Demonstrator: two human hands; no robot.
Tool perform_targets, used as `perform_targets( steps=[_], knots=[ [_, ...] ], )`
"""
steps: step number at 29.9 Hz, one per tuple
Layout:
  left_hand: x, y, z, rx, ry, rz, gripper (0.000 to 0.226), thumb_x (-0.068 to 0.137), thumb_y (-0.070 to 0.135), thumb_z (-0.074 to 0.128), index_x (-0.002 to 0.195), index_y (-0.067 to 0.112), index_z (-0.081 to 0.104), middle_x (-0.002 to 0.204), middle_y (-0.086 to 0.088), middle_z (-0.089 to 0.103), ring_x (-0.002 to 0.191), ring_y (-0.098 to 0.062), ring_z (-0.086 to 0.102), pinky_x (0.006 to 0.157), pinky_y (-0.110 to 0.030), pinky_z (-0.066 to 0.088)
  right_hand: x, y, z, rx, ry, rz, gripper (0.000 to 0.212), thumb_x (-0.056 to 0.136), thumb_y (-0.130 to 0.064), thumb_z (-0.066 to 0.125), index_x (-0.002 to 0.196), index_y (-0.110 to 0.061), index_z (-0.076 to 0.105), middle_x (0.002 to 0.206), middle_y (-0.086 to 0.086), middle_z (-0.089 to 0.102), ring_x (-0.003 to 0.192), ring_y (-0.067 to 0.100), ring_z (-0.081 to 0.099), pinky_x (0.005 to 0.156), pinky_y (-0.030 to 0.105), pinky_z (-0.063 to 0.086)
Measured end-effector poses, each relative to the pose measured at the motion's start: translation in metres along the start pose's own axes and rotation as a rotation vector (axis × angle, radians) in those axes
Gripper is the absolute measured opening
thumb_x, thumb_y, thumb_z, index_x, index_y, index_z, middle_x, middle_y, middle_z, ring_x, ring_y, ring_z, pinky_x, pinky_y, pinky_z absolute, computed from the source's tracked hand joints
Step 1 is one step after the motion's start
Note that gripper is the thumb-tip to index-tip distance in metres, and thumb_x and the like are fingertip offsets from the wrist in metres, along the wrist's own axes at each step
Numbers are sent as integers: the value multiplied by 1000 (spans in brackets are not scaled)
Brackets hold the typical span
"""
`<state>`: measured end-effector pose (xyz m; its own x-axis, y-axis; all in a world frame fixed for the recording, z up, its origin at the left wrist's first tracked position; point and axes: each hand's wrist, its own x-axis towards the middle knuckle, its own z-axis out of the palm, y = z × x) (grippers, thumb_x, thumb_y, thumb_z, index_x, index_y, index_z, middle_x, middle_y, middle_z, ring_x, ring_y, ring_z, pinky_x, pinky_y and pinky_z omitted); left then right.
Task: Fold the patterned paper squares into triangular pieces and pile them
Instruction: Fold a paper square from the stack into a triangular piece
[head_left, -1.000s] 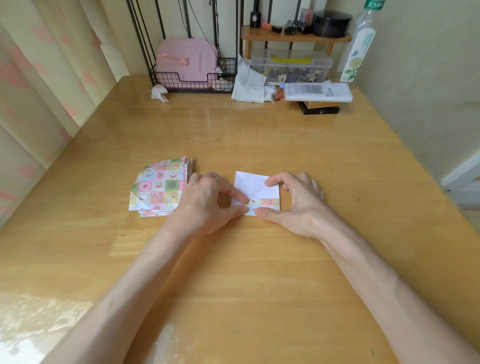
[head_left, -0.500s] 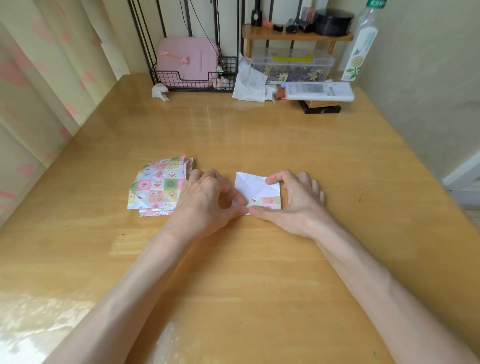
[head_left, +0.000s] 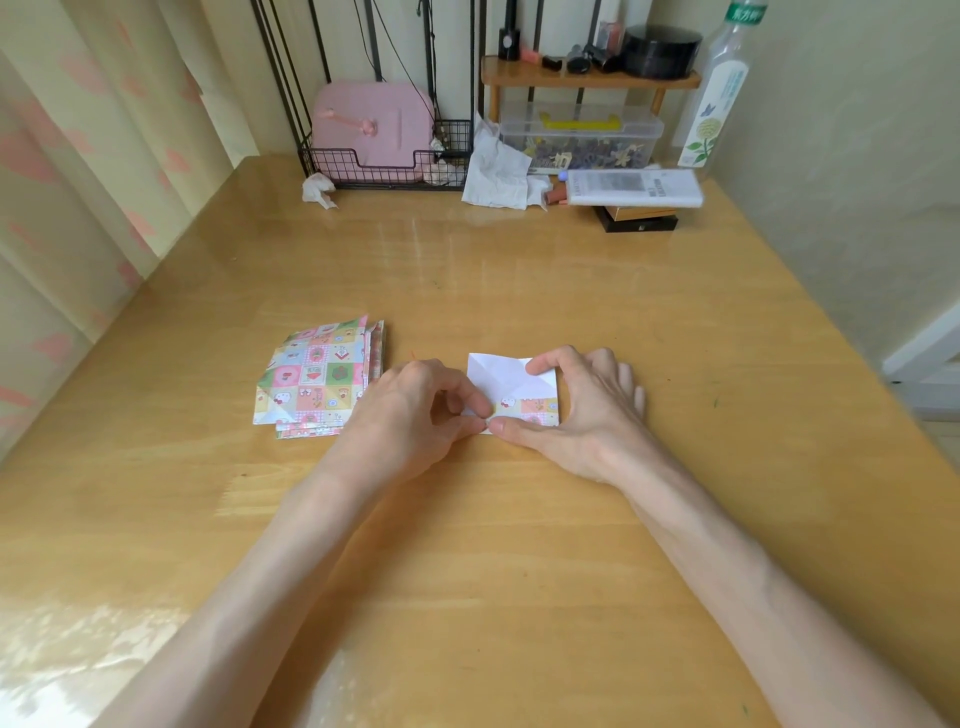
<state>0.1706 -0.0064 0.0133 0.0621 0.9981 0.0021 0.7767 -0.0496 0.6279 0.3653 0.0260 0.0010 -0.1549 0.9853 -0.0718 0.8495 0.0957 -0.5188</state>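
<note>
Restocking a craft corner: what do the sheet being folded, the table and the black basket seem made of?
Sheet: thin paper, matte white back, printed front; it holds sharp creases. Table: likely wood with glossy varnish or a clear cover; grain and glare show. Basket: thin black wire grid, probably coated metal.

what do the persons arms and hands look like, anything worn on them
Nothing worn that shows. The left hand and right hand have no gloves and no rings I can make out. Neither wrist has a watch or bracelet, and both forearms are uncovered to the frame's edge, so no sleeves are visible.
</note>
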Motion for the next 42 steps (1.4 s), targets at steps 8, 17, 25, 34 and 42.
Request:
perform_targets(
  steps=[8, 17, 25, 34, 42],
  knots=[
    [0, -1, -1, 5, -24, 18, 9, 87, 31, 78, 90, 38, 74, 84, 14, 57, 78, -3, 50, 70, -23, 38, 0, 3, -3, 51, -10, -2, 63, 70, -66, 80, 122, -44, 51, 123, -11, 39, 122, 13, 30, 97, 26, 22],
    [2, -5, -3, -42, -30, 19, 13, 84, 25, 82, 90, 35, 78, 83, 12, 60, 73, 4, 50, 64, -10, 36, -3, 10, -8, 119, 2, -41, 57, 75, -51, 84, 123, -39, 55, 118, -11, 44, 121, 13, 36, 107, 32, 31],
    [3, -6, -4, -18, -4, 16, 14, 82, 24, 84, 86, 35, 77, 83, 11, 58, 73, -1, 51, 64, -12, 36, -1, 13, -12, 169, -22, -54, 58, 80, -41, 84, 128, -42, 53, 114, -15, 43, 123, 11, 39, 111, 36, 33],
    [0, -6, -2, -12, 47, -39, 46, 78, 33, 87, 112, 33, 55, 89, 18, 61, 78, 2, 52, 76, -28, 44, 3, 21, -17, 386, -37, -79, 62, 85, -42, 80, 139, -44, 49, 111, -13, 50, 108, 4, 47, 87, 17, 39],
    [0, -3, 0, -28, -2, 83, 27, 92, 11, 66, 93, 38, 66, 74, 17, 60, 76, -2, 55, 70, -25, 40, 2, 21, -13, 271, 197, -245, 30, 91, -36, 75, 120, -38, 69, 107, -12, 52, 96, -2, 48, 81, 1, 33]
  ],
)
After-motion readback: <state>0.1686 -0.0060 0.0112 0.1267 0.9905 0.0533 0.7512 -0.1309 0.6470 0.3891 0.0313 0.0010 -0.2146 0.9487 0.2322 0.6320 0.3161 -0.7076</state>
